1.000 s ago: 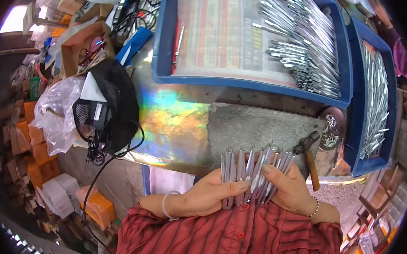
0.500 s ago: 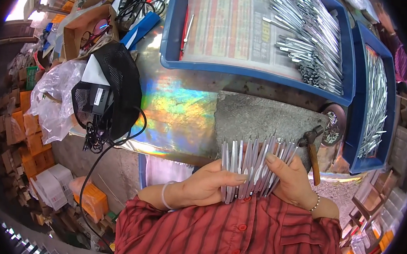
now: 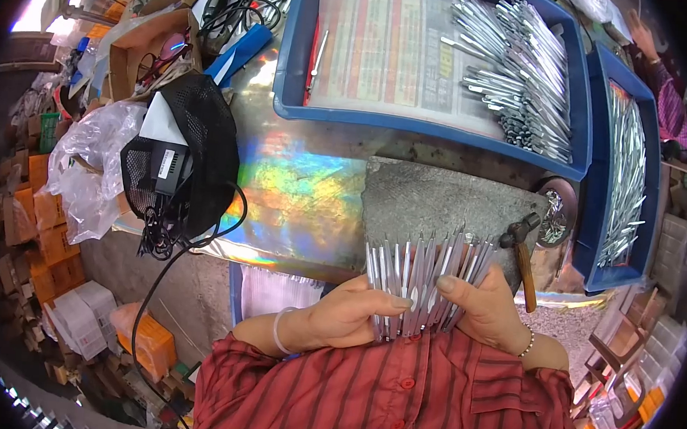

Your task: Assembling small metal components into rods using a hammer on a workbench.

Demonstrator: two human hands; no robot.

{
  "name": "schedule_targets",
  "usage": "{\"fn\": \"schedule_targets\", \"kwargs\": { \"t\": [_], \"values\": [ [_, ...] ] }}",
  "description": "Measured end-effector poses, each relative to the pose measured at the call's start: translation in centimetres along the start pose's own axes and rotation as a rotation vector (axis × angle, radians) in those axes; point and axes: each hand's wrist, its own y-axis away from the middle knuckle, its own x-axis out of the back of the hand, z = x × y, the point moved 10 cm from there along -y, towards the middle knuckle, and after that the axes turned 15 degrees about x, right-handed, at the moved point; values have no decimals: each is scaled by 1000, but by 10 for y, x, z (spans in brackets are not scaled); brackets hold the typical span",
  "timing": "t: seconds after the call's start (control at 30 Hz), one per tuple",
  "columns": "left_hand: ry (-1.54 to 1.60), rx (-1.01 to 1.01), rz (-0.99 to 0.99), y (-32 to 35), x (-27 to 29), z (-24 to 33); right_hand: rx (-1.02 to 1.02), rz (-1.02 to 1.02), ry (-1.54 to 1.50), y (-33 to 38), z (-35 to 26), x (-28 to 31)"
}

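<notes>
Fingers of the left hand (image 3: 352,315) and right hand (image 3: 484,308) pinch a fanned bundle of metal rods (image 3: 422,280) at the near edge of the bench (image 3: 304,204), over a grey slab (image 3: 440,205). A hammer (image 3: 522,255) lies just right. Beyond, two blue trays (image 3: 290,67) hold more rods (image 3: 521,67).

A cluttered workbench (image 3: 304,204) with iridescent sheeting; stacked cardboard boxes (image 3: 39,233) crowd the floor.

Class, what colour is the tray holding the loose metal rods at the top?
Blue: the tray, best seen in the head view, holds silver rods.
</notes>
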Motion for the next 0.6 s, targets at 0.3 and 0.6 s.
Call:
{"fn": "schedule_targets", "kwargs": {
  "t": [0.3, 0.6],
  "values": [
    [-113, -84, 62, -2, -5, 6, 18, 34, 43, -1, 3, 2],
    [-167, -25, 160, -7, -4, 1, 45, 56, 88, 2, 5, 16]
  ]
}}
